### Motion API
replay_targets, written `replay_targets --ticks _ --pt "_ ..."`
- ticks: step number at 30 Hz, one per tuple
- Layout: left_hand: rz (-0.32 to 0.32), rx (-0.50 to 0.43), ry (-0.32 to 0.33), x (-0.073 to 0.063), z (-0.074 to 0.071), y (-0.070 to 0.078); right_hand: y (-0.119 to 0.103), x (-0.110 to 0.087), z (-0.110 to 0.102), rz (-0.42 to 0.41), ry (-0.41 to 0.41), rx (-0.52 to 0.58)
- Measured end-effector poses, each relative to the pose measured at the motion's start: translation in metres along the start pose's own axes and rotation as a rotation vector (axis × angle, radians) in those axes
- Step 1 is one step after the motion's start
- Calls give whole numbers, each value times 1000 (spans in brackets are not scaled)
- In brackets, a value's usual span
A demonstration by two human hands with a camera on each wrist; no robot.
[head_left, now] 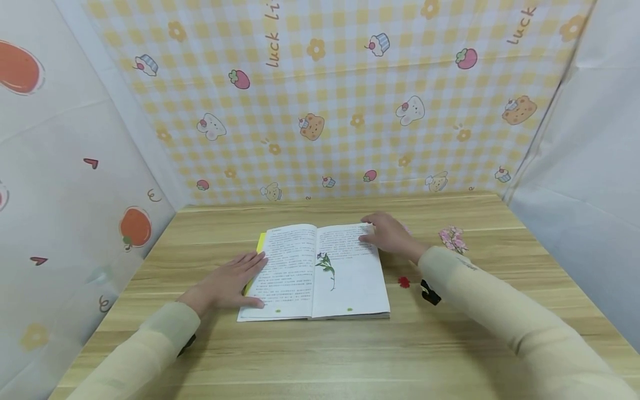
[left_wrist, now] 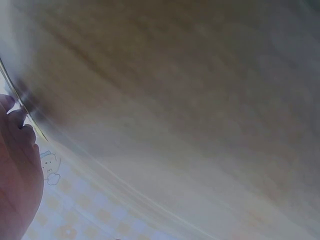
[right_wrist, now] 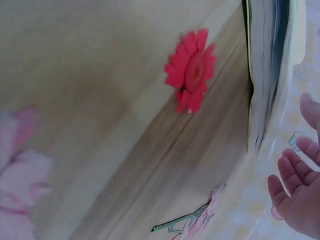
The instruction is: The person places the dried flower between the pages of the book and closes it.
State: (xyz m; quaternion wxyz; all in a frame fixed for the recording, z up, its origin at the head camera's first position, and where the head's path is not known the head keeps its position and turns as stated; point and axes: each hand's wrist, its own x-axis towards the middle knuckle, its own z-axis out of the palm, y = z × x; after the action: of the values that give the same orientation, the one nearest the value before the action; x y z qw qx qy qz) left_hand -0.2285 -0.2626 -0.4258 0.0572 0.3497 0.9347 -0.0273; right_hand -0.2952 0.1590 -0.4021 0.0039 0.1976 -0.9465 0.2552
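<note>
A yellow-and-white checked backdrop [head_left: 340,89], printed with bears, rabbits and strawberries, is hung behind a wood-grain tabletop [head_left: 300,361]. Near the middle of the tabletop a book [head_left: 360,294] is laid with two printed pages facing up. On its right page, close against the centre fold, a thin sprig [head_left: 327,266] with green leaves and a small purple bloom is placed, bloom toward the top. The outer edge of the left page is covered by the left hand [head_left: 232,282], its grip spread and flat. At the upper right corner the right hand [head_left: 390,233] is held, its grip loosely bent, thumb and fingers apart; nothing is seen pinched, and whether the paper is touched cannot be told. To the right, a red flower [head_left: 404,282] is seen near the book, with a pink blossom spray [head_left: 453,239] farther off.

The step in hand is judged to be keeping the pages level around the sprig. The left side is best pressed steadily, the right page moved only slowly, and the sprig kept clear of the fold, where its stem might be bent
</note>
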Motion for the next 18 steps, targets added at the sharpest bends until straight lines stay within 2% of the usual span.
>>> replay_targets --ticks 7,12,18 --pt "-1 10 -12 0 -1 1 11 10 6 -127 -72 -197" --pt "-4 -1 -12 -1 -1 1 16 15 9 -221 -78 -332" --pt "0 1 -16 0 -1 2 21 15 10 -215 -94 -391"
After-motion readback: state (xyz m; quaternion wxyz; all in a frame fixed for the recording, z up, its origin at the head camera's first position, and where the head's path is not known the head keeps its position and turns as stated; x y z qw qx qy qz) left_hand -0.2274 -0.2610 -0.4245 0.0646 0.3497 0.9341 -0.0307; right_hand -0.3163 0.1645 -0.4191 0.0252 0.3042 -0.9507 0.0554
